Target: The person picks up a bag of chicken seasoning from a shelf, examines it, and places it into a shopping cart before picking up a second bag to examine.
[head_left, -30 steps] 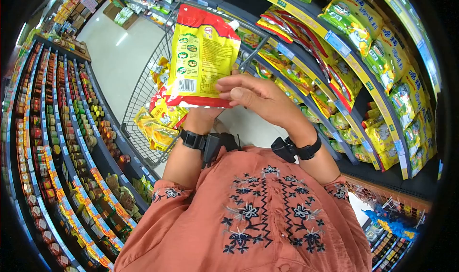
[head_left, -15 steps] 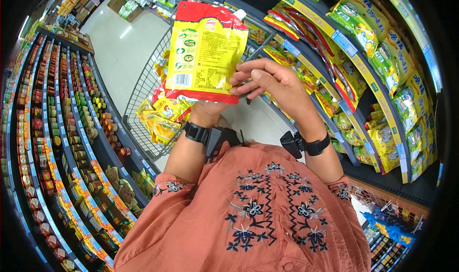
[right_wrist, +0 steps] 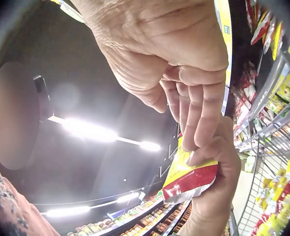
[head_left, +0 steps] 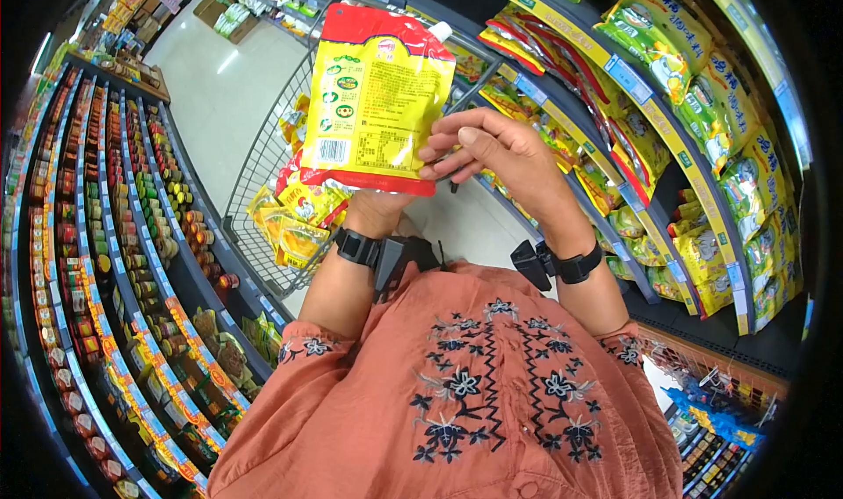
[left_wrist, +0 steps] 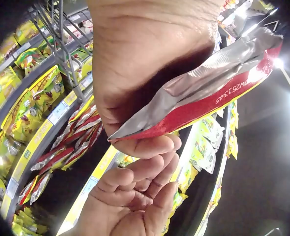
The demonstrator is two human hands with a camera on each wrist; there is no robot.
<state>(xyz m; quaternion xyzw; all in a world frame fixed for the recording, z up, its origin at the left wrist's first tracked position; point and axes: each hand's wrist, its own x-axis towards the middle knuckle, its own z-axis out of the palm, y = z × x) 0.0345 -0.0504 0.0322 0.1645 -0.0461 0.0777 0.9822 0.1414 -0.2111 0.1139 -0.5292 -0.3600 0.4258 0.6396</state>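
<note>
Between two long supermarket shelves, you hold a red-and-yellow pouch (head_left: 378,104) up before you, its printed back and barcode toward you and its white cap (head_left: 440,31) at the upper right corner. Your left hand (head_left: 382,206) grips it at the bottom edge, the thumb on the printed face and the other fingers mostly hidden behind. Your right hand (head_left: 496,152) is raised at the pouch's right side, fingers close together and gently bent, tips overlapping its edge; whether they touch it, you cannot tell from these views. Beyond and below the pouch, a wire shopping cart (head_left: 248,205) carries yellow packets (head_left: 294,236). On your right, shelves hold large yellow-and-green bags (head_left: 711,104); on your left, curving rows of jars (head_left: 176,205). You wear an embroidered coral blouse (head_left: 369,394) and black wristbands (head_left: 358,246).
</note>
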